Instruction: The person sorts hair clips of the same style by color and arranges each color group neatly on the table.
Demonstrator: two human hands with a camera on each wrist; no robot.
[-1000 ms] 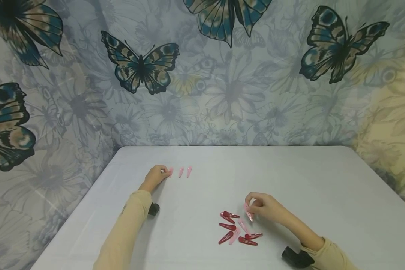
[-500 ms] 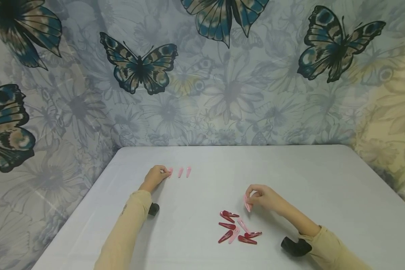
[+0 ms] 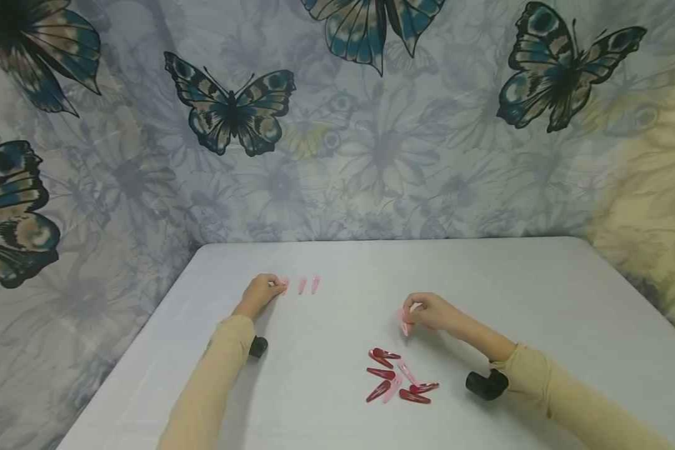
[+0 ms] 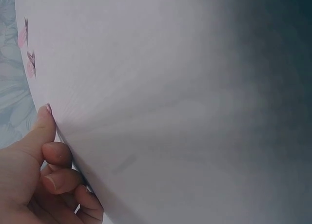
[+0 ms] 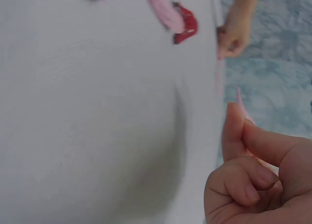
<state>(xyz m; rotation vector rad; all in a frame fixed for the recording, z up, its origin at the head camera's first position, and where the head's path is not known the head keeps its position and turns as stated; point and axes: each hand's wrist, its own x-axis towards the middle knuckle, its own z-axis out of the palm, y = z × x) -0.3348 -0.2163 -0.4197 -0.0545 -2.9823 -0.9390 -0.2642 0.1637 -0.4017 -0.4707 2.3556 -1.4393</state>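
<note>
My right hand (image 3: 432,310) pinches a pink snap hair clip (image 3: 402,322) between thumb and index finger, held above the table; in the right wrist view only the slim tip of that clip (image 5: 241,102) shows past the fingers. At the far left, my left hand (image 3: 260,292) has thumb and index finger on another pink hair clip (image 3: 285,285), partly covered by the fingertips. Two more pink clips, one (image 3: 302,285) nearer the hand and one (image 3: 315,284) farther right, lie side by side in a row with it.
A loose cluster of dark red hair clips (image 3: 379,391) and pink ones (image 3: 407,372) lies on the white table (image 3: 315,350), in front of the right hand. Behind the table hangs a butterfly-print cloth (image 3: 337,156). Each wrist wears a black camera (image 3: 486,384).
The right hand has moved away from the cluster, farther back and slightly left, carrying the pink hair clip. My left hand stays at the clip row.
</note>
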